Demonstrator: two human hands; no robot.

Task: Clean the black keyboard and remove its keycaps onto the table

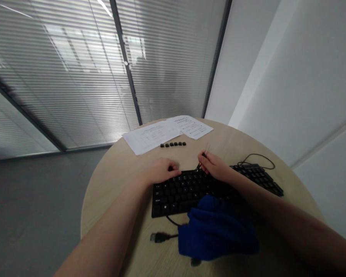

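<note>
A black keyboard (175, 194) lies on the round wooden table. My left hand (163, 170) is at its far left corner, fingers curled and thumb against the far edge, steadying it. In my right hand (215, 165) is a small keycap puller (200, 163), dark at its lower end, with thin wires sticking up above the fingers. Its lower tip meets the keyboard's far row of keys; whether it grips a key is too small to tell. Beyond the hands, several loose black keycaps (173, 144) stand in a row.
Printed paper sheets (152, 136) lie at the table's far side. A bunched blue cloth (216, 231) covers part of the keyboard's near side, beside a USB plug (160, 237). Another black keyboard section (259, 177) and a looped cable (272, 163) are at the right.
</note>
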